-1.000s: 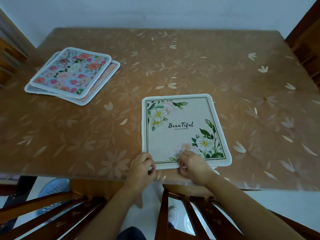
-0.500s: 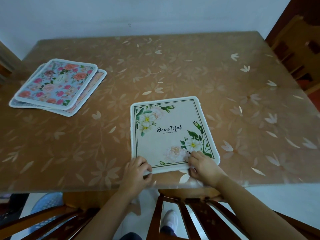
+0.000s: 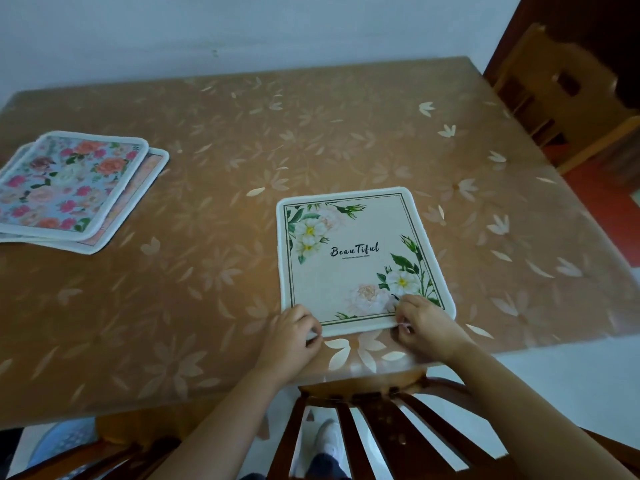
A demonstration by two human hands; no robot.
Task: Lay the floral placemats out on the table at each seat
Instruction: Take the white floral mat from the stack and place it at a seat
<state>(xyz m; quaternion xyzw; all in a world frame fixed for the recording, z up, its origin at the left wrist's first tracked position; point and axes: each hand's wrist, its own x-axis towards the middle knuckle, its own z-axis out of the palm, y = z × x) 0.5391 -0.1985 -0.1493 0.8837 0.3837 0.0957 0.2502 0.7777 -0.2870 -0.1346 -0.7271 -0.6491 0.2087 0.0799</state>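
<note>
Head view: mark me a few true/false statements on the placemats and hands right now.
1. The white placemat lies flat on the table, close to its near edge. True.
2. The rose-print stack lies apart from the white placemat. True.
3. The rose-print stack sits on the table's right side. False: it is on the left side.
4. One hand hangs idle off the table. False: the left hand and the right hand both pinch the white placemat's near edge.
5. The white placemat is printed with the word "Beautiful". True.
</note>
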